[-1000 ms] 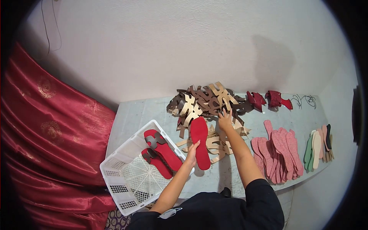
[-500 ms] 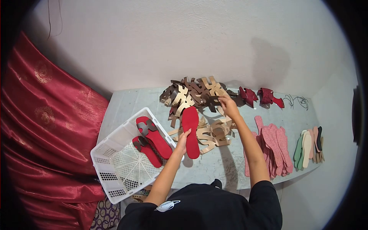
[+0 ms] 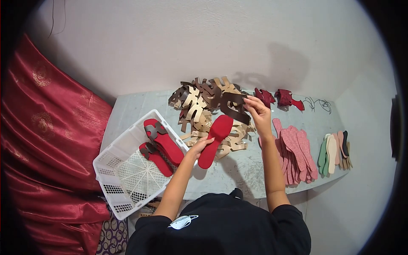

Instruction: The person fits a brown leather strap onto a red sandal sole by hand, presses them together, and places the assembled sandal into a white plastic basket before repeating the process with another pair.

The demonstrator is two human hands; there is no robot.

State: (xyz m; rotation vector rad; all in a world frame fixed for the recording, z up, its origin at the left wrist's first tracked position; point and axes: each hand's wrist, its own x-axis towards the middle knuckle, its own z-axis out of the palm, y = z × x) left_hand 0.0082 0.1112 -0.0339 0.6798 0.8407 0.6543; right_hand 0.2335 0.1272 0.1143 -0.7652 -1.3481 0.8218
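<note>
Strap pile [image 3: 199,106] crowds tabletop [image 3: 242,172] (front edge open).

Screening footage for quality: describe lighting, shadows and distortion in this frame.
Head view: fisheye bends the table edge, corners black. Head view: soft even light, no glare; a blurry shadow on the wall, another under the red insole in the left hand. Head view: right hand and its brown strap look sharp.
</note>
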